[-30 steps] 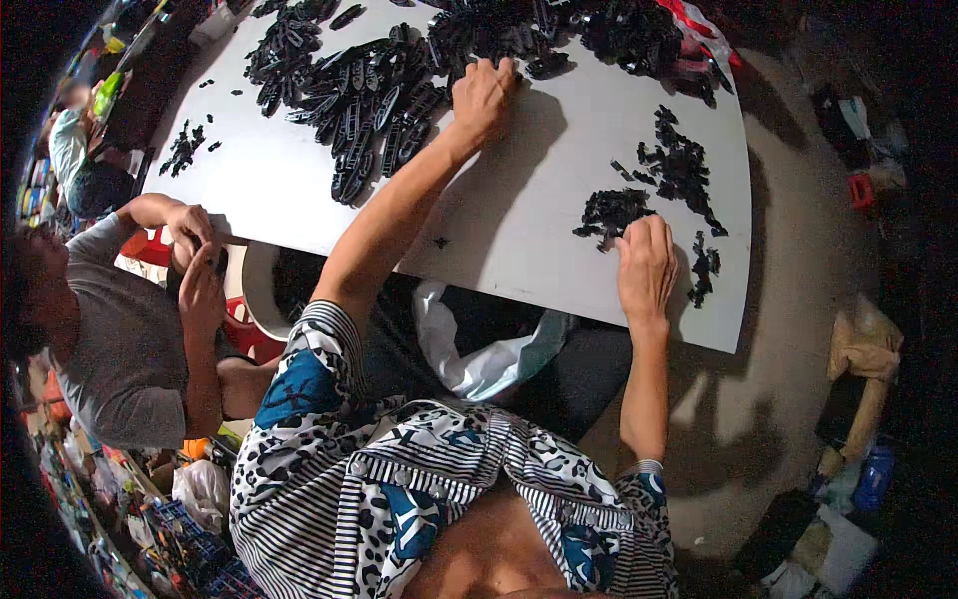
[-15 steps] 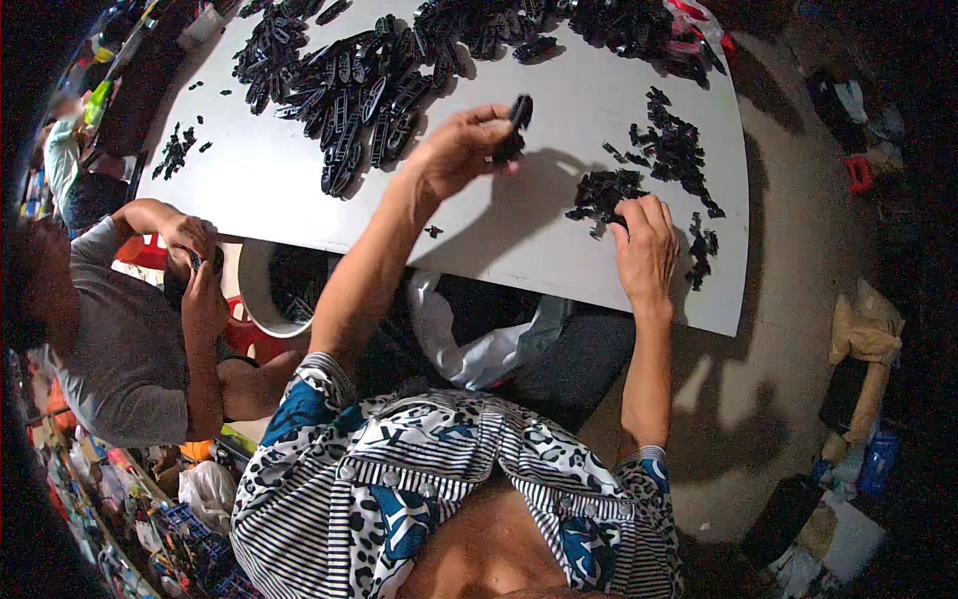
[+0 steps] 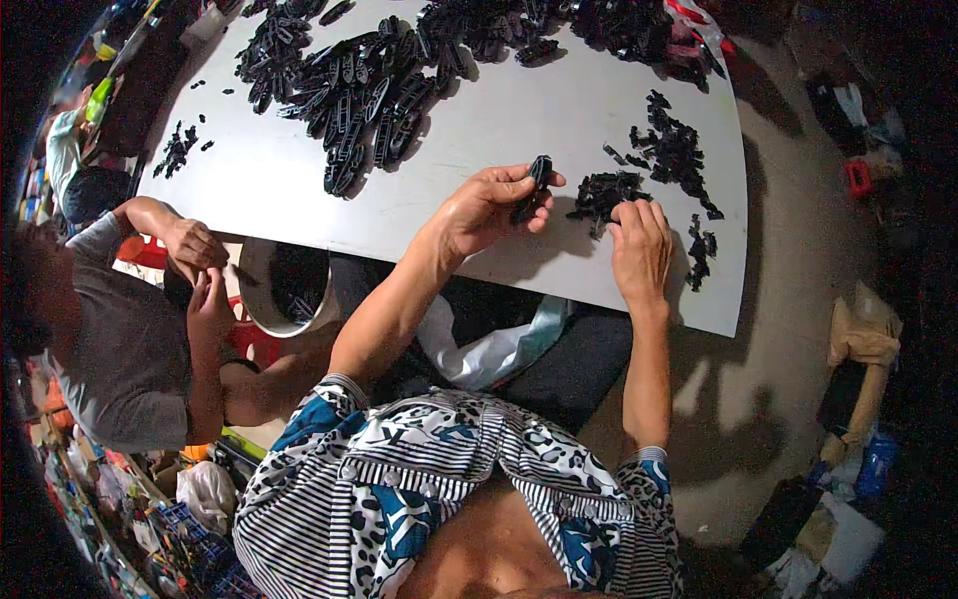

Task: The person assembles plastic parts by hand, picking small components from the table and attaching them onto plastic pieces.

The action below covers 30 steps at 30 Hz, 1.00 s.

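Just above the white table (image 3: 479,140), my left hand (image 3: 489,208) grips a long black plastic part (image 3: 539,176) between thumb and fingers. My right hand (image 3: 642,245) rests at the near edge of a small pile of little black plastic pieces (image 3: 605,192), its fingertips pinched together there. Whatever those fingertips hold is too small to make out. A wider spread of similar small pieces (image 3: 671,145) lies beyond the right hand, and a narrow cluster (image 3: 702,252) lies to its right.
Heaps of long black plastic parts (image 3: 349,90) cover the table's far side. A few small pieces (image 3: 178,150) lie at the far left. To my left sits a co-worker (image 3: 130,339), beside a white bucket (image 3: 261,321) holding black parts.
My left hand has come nearer and to the right with the black part, toward the small pile. The right hand stays almost in place. The co-worker's hands have shifted slightly.
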### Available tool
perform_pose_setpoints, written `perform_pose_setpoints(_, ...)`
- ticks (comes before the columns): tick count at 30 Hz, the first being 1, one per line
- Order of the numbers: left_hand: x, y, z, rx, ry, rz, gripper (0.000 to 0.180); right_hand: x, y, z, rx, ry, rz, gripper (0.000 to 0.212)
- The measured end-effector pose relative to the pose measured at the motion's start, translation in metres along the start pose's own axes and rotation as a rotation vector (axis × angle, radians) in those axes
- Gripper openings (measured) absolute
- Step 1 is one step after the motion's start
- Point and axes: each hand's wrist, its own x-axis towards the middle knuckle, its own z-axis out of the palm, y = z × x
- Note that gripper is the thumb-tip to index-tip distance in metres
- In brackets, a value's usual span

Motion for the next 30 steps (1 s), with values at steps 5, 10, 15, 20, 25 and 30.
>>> perform_pose_setpoints(5,-0.011,0.000,0.007,0.115,0.012,0.067,0.033,-0.001,0.006,-0.001,0.226,0.106,0.085,0.021)
perform_pose_setpoints(10,-0.018,0.000,0.025,0.508,0.228,0.154,0.024,-0.002,0.014,0.004,1.232,0.232,0.409,0.019)
perform_pose_setpoints(15,-0.011,-0.015,0.033,0.250,0.089,0.114,0.028,-0.002,0.003,-0.006,1.721,0.112,0.568,0.018)
perform_pose_setpoints(20,-0.007,-0.024,0.035,0.033,0.050,0.056,0.034,-0.009,0.009,0.003,2.055,0.018,0.642,0.017)
perform_pose_setpoints(25,-0.004,-0.027,0.032,-0.041,0.043,0.038,0.035,-0.010,0.013,0.007,2.143,-0.028,0.582,0.016)
perform_pose_setpoints(30,-0.005,-0.027,0.029,-0.084,-0.025,0.020,0.037,-0.002,0.004,-0.002,2.173,-0.039,0.556,0.017)
